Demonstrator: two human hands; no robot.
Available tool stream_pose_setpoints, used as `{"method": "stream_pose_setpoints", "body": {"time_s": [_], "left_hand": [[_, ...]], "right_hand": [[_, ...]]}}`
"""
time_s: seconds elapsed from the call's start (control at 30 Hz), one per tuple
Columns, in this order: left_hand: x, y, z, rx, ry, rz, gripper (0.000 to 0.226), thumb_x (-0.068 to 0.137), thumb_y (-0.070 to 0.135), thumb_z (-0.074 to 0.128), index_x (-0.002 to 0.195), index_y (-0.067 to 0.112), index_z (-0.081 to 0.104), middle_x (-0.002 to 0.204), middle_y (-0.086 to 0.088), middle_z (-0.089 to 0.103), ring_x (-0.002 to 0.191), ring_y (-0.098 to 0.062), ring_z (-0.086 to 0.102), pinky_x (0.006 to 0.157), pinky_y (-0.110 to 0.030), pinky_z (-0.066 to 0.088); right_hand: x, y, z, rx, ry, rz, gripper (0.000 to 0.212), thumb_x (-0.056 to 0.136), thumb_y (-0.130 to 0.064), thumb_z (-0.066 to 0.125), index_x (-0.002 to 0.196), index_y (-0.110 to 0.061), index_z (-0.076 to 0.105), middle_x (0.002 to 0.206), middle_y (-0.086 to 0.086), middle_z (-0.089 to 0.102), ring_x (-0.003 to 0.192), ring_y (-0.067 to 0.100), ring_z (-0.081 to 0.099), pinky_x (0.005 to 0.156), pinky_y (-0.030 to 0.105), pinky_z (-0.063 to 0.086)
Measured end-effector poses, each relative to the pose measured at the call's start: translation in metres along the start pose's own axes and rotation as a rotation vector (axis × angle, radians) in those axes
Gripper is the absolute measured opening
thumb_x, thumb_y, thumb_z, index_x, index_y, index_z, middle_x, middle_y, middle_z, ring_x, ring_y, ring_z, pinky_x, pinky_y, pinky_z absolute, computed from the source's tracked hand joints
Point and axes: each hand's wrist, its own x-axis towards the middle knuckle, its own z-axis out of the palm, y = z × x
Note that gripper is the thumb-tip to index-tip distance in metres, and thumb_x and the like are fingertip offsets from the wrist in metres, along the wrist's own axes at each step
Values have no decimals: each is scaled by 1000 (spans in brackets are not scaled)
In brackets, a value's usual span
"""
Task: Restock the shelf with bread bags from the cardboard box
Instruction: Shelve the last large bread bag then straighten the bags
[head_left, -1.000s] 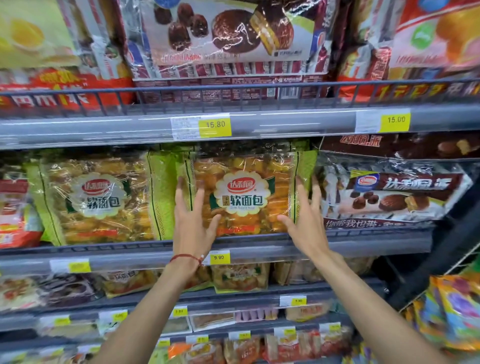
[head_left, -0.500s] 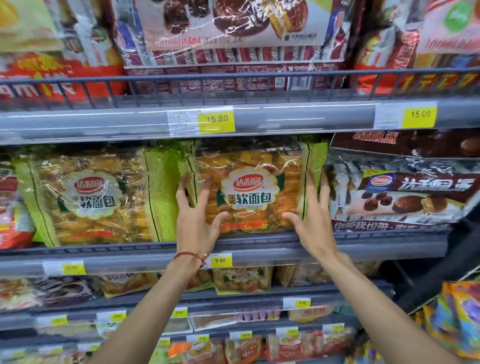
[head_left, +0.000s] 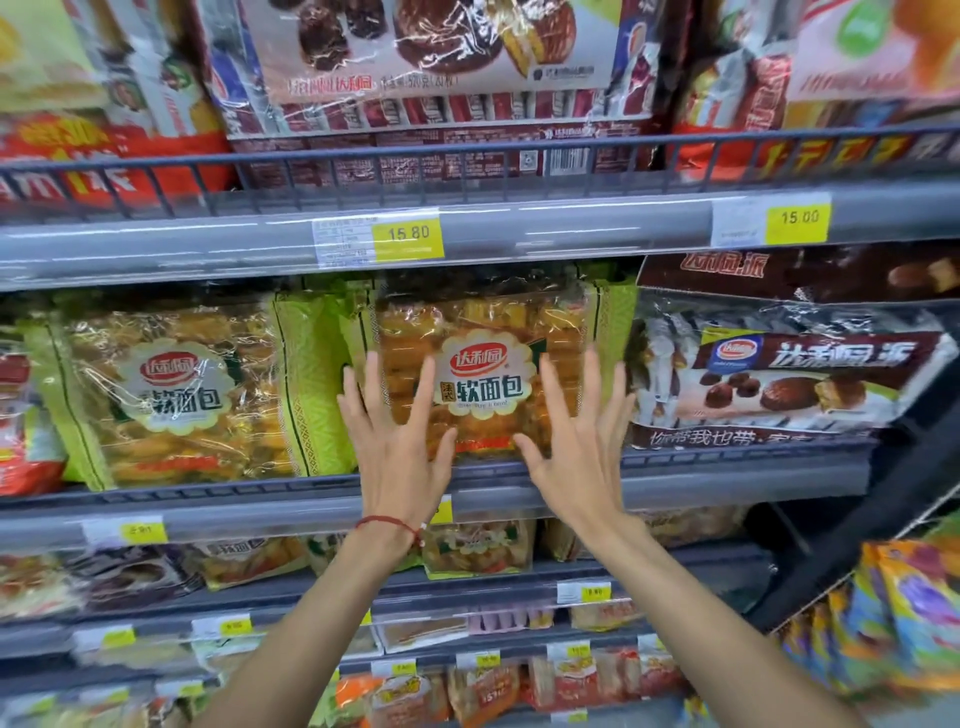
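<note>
A green-edged clear bread bag (head_left: 485, 332) stands upright on the middle shelf (head_left: 727, 480), under the 15.80 price tag. My left hand (head_left: 395, 441) lies flat against its lower left front with fingers spread. My right hand (head_left: 576, 441) presses flat on its lower right front, fingers apart too. Neither hand curls around the bag. A second bag of the same bread (head_left: 176, 389) stands to the left of it on the same shelf. The cardboard box is out of view.
Chocolate pie packs (head_left: 789, 374) fill the shelf right of the bread bag. The upper shelf behind a wire rail (head_left: 467, 156) holds large cake packs. Lower shelves (head_left: 675, 566) carry smaller bread packs. Colourful snack bags (head_left: 904, 613) hang at the lower right.
Both hands have slid inward from the bag's side edges onto its front face. The view has moved closer to the shelf.
</note>
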Motion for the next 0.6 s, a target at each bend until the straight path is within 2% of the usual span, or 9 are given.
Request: {"method": "stream_pose_setpoints", "body": {"time_s": [0.07,0.17,0.3,0.6], "left_hand": [[5,2,3,85,-39,64,77,89,41,66,155,30,28,162,-22,1,148,-48,-2,119,-62,3],[14,1,6,156,-116,114,77,90,45,65,155,32,25,162,-19,7,147,-47,6,118,-66,12],[20,-2,5,164,-146,133,84,93,51,55,158,36,3,165,-13,-11,150,-42,-12,119,-63,8],[30,0,7,163,-206,157,85,93,54,54,158,35,2,165,-14,-12,150,-43,-9,117,-62,20]], "right_hand": [[0,-8,6,-71,-24,-35,98,89,-47,72,164,-35,10,171,11,-17,154,47,-14,117,75,-3],[7,-18,15,-38,-80,-37,94,93,-52,65,163,-39,3,171,9,-17,154,49,-13,115,78,0],[15,-17,22,-51,-80,-9,97,93,-56,62,162,-42,-6,170,8,-22,154,46,-16,116,78,3],[20,-18,17,-90,-100,24,97,91,-54,64,163,-39,1,171,10,-15,155,47,-13,116,78,5]]}}
